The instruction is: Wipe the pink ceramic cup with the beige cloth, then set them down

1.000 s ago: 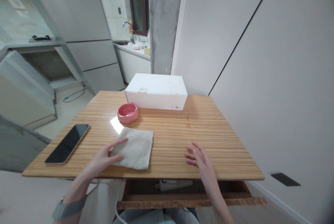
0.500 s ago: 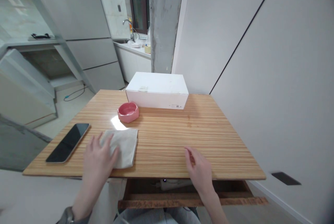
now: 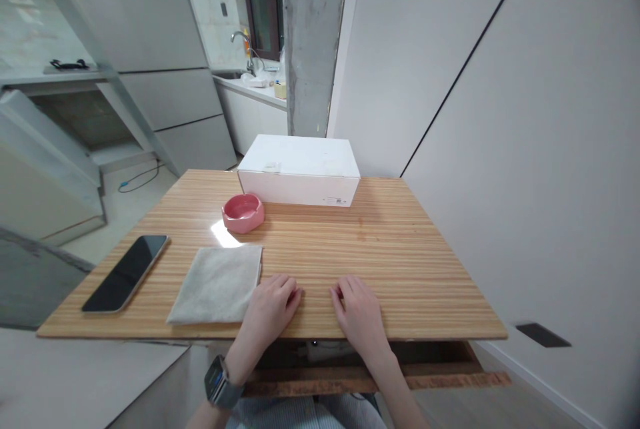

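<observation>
A folded light grey cloth [image 3: 217, 285] lies flat on the wooden table [image 3: 425, 269], left of centre. Just off its right edge, my left hand [image 3: 273, 305] rests near the table's front edge, fingers curled in and nothing visible in them. A smartwatch [image 3: 220, 382] is on that wrist. To the right, across a small gap of bare wood, my right hand [image 3: 357, 312] rests palm down on the tabletop. Its fingers are also curled closed, with no object showing. Neither hand touches anything except the table.
Behind the cloth stands a pink bowl [image 3: 243, 213], in front of a white box [image 3: 299, 169]. A dark-screened phone [image 3: 126, 274] lies at the left. Below the front edge, a drawer [image 3: 370, 385] is pulled out. A white wall [image 3: 500, 149] rises on the right.
The cloth slid left under my left hand, which then let go and moved right, curling its fingers. My right hand moved slightly left and closed its fingers.
</observation>
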`<state>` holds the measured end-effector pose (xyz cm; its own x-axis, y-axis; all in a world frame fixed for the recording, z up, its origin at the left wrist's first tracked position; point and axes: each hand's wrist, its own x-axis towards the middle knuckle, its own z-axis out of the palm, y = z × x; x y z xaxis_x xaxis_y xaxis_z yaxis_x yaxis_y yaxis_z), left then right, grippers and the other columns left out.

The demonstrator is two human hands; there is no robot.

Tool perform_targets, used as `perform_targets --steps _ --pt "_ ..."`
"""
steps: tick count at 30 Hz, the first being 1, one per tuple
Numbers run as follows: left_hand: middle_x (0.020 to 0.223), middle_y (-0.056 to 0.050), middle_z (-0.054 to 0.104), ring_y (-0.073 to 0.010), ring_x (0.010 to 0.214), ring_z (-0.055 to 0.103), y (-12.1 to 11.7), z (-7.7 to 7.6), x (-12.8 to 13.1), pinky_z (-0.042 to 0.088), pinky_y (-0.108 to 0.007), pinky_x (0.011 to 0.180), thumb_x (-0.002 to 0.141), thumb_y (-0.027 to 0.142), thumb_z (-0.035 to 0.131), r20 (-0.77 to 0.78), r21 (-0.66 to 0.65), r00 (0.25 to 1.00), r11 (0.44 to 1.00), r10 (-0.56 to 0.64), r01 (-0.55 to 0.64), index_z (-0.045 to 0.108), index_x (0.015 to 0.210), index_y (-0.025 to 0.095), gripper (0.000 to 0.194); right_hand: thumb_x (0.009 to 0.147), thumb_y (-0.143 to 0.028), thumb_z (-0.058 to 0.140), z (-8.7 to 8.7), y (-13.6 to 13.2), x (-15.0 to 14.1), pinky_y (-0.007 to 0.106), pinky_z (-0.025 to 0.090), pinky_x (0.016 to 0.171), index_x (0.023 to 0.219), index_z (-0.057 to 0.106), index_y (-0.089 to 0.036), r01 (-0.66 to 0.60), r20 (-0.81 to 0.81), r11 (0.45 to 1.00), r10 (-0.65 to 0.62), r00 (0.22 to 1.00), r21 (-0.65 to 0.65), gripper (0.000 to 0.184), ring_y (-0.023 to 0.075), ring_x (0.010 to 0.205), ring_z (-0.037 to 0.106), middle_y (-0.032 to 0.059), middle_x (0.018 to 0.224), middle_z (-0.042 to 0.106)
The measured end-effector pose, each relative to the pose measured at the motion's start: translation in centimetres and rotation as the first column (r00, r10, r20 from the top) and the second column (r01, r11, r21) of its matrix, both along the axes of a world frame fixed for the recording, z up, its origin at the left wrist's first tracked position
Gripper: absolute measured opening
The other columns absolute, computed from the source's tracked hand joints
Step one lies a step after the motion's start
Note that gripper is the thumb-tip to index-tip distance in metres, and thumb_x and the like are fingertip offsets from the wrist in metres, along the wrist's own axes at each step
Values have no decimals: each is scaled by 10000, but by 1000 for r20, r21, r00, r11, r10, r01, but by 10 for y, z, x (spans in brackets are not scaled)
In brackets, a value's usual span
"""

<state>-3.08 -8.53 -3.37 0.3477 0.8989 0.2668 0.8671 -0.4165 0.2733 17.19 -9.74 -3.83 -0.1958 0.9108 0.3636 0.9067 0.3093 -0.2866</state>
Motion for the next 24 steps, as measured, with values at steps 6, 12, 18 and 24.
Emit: perform_targets --steps 6,12,18,24 --pt "738 -26 606 -180 710 571 1 0 0 385 -300 651 922 278 420 4 -17 1000 1000 4 -4 523 714 202 244 938 -226 433 2 -1 -1 275 363 693 759 471 -213 0 -16 999 -1 1000 -52 184 164 760 516 12 773 558" --pt "736 -26 604 -179 711 569 1 1 -1 383 -300 649 923 271 417 14 -13 1000 1000 1 -1 518 708 204 246 934 -230 438 0 0 0 274 360 693 759 471 -212 -4 -6 999 3 1000 -51 179 165 758 515 11 771 555" --pt "739 -22 601 -174 726 568 1 2 -1 386 -295 658 926 272 414 14 -7 1000 1000 -6 6 512 712 203 245 938 -220 428 0 0 1 277 358 693 763 467 -211 -9 -11 998 8 1000 -66 180 165 766 514 13 781 551" --pt "758 -16 602 -171 735 561 1 -1 -1 391 -300 673 931 271 417 13 -40 1000 999 3 -2 508 722 200 240 940 -228 434 -2 1 0 286 358 698 765 463 -212 -9 -25 997 7 1000 -77 178 170 767 507 14 781 546"
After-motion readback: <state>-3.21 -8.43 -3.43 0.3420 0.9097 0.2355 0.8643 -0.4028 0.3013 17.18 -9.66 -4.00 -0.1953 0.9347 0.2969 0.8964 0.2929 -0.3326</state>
